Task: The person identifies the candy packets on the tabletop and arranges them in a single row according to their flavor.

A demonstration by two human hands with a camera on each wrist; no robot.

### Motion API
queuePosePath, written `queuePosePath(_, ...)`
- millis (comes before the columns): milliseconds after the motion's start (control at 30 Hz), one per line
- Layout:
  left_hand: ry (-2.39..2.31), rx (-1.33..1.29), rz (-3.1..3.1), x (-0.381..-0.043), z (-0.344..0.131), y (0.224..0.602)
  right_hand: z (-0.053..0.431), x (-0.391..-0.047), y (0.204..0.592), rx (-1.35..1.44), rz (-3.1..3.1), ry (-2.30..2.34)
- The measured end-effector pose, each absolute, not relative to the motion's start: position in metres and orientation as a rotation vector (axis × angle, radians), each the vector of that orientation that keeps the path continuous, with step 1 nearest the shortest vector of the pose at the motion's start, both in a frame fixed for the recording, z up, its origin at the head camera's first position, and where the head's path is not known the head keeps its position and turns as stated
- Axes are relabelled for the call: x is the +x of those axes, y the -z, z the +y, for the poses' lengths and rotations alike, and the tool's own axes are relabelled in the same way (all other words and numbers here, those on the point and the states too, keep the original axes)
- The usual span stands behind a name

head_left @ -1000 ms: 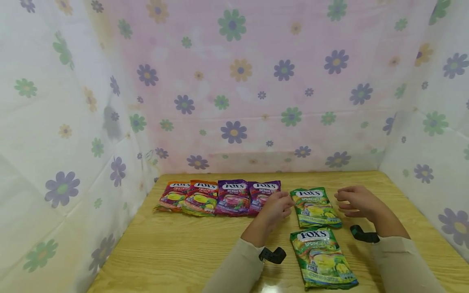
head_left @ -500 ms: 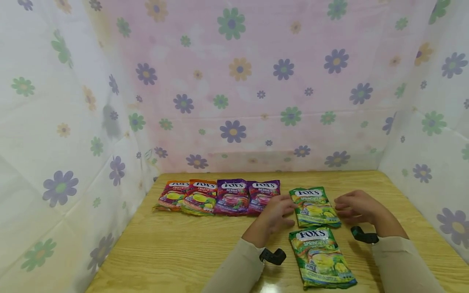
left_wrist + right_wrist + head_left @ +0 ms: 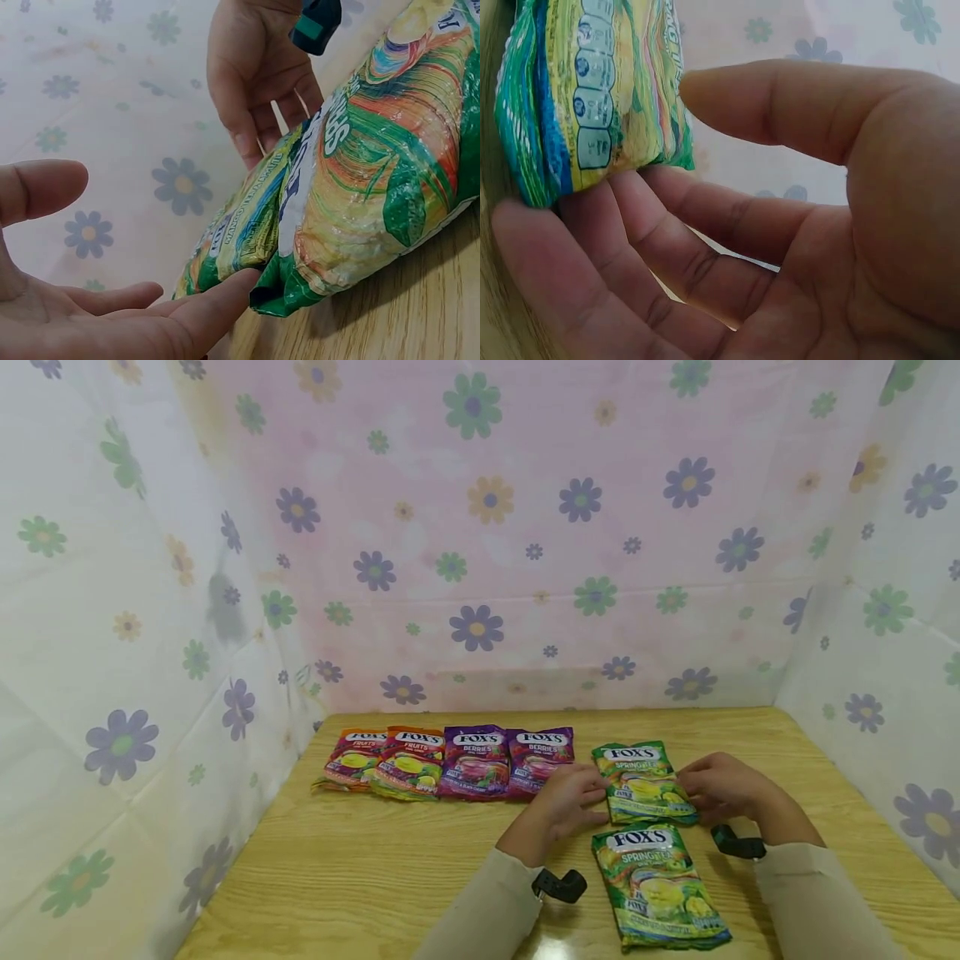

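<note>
Two green candy bags lie one behind the other on the table, right of centre in the head view. My hands flank the back candy bag (image 3: 641, 783). My left hand (image 3: 567, 797) is at its left edge, fingers extended; in the left wrist view those fingers (image 3: 214, 311) reach beneath the bags' edges, thumb apart. On the opposite side, my right hand (image 3: 722, 787) meets the right edge. The right wrist view has its fingertips against the lower edge of the green bag (image 3: 592, 97), the thumb (image 3: 765, 97) beside its printed face. Nearer me lies the front candy bag (image 3: 663, 889).
Two purple berry candy bags (image 3: 474, 764) and two orange fruit candy bags (image 3: 408, 764) form a row at the back left, partly overlapping. The wooden table (image 3: 360, 877) is enclosed by flowered cloth (image 3: 525, 552) at the back and sides.
My right hand has moved left, from beside the back green bag to its right edge. The left hand has shifted slightly, staying by the left edge. The bags lie as before.
</note>
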State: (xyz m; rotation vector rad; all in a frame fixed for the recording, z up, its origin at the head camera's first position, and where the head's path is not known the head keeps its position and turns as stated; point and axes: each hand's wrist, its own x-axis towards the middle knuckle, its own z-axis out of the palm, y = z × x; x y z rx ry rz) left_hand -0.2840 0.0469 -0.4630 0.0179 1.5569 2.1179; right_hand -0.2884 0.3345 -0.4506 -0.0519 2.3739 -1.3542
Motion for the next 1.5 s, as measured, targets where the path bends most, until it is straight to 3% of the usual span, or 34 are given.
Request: queuePosePath(1500,-2.214,0.154,1.643,-0.287,0.038,0.45,0.323,-0.285,0.431,-0.284,2.526,1.437)
